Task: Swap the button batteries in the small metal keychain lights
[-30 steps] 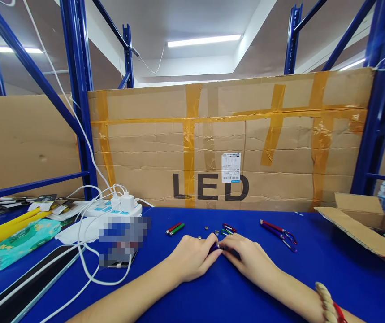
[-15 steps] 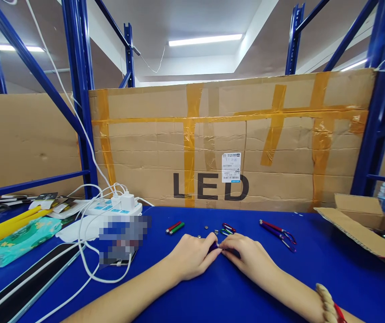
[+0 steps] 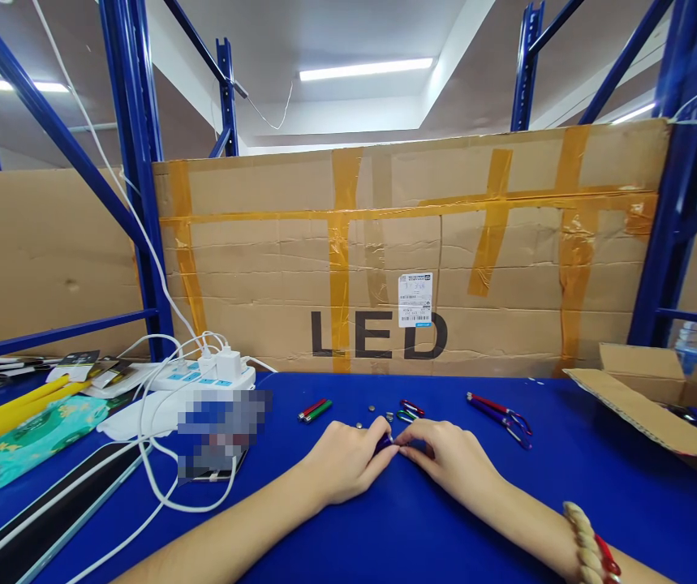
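Observation:
My left hand [image 3: 345, 464] and my right hand [image 3: 449, 457] rest on the blue tabletop [image 3: 421, 527], fingertips meeting. Both are closed on a small dark purple object [image 3: 386, 443] pinched between them; most of it is hidden. Just beyond lie a red and a green tube [image 3: 316, 410], small round button cells [image 3: 372, 410], coloured carabiner clips [image 3: 409, 412] and two finished pieces with clips [image 3: 500, 410] to the right.
A taped cardboard wall marked LED [image 3: 385, 259] closes the back. A power strip with chargers [image 3: 214, 375] and white cables [image 3: 159, 478] lie left, beside yellow and teal packets [image 3: 25, 430]. An open cardboard box [image 3: 658, 405] stands right. Blue rack posts [image 3: 135, 178] flank the bench.
My hands have edged slightly farther from me, still pinching the small object. The view has shifted a little; nothing else on the bench has moved.

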Demonstrator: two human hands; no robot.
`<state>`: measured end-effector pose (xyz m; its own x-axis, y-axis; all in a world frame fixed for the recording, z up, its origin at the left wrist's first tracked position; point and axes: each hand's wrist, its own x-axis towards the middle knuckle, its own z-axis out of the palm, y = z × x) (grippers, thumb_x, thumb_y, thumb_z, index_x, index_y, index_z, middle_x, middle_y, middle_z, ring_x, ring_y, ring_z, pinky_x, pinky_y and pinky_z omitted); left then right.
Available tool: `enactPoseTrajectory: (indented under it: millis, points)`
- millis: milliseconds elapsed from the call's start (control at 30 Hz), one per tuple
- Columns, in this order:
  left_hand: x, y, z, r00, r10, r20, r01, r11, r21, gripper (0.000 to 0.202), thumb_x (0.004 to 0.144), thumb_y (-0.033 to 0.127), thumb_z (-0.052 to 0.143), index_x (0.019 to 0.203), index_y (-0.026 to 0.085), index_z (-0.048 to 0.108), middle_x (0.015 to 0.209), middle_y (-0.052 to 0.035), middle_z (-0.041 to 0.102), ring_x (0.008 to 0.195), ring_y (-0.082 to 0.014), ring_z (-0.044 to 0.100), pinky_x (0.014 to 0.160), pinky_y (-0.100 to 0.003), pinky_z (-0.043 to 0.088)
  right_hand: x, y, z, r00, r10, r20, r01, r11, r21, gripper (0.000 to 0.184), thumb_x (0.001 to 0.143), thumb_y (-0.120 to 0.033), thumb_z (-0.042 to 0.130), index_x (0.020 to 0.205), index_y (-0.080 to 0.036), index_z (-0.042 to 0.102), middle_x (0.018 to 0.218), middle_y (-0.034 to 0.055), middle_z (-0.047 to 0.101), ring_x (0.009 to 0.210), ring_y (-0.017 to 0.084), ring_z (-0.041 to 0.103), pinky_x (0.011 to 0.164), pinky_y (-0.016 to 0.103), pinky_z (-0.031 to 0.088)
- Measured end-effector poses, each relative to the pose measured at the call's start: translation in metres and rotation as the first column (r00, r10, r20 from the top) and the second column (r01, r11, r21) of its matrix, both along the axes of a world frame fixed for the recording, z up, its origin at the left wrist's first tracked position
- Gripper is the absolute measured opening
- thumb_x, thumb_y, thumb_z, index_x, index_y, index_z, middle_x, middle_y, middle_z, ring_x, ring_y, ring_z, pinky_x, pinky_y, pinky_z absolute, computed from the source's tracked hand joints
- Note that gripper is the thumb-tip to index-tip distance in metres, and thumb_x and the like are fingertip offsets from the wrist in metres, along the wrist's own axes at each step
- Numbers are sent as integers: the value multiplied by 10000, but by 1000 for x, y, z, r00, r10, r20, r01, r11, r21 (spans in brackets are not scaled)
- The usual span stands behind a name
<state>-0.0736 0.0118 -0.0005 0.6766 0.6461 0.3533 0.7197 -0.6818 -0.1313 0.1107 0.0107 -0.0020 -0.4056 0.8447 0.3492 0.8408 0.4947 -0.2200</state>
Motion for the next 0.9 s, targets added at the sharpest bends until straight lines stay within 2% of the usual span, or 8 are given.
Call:
enactPoseTrajectory:
  millis: [300, 500, 900]
  points:
    - [0, -2, 2, 1000, -3, -6, 2, 1000, -15, 213, 934, 348, 287, 1002, 185, 406, 807, -37, 672, 719, -212, 652, 583, -265, 453, 0, 0, -2, 1000, 3, -9, -3, 1000, 4, 184, 824, -211, 497, 880, -274, 660, 914, -8, 696, 825, 192, 637, 636, 274, 463]
    - [0, -2, 2, 1000, 7, -19, -7, 1000, -2, 217, 932, 351, 290, 1005, 184, 408, 776, -35, 672, 713, -216, 651, 576, -261, 448, -1, 0, -1, 999, -40, -25, 40, 999, -15, 211, 812, -241, 506, 957, -284, 652, 981, -3, 689, 798, 192, 638, 634, 279, 467]
    - [0, -2, 2, 1000, -8, -27, 8, 1000, -1, 233, 937, 356, 279, 1012, 179, 412, 781, -42, 672, 709, -225, 652, 577, -274, 459, 1, 3, -3, 1000, -3, -19, 3, 1000, 1, 171, 821, -247, 510, 865, -279, 672, 893, -15, 693, 797, 185, 633, 617, 264, 452]
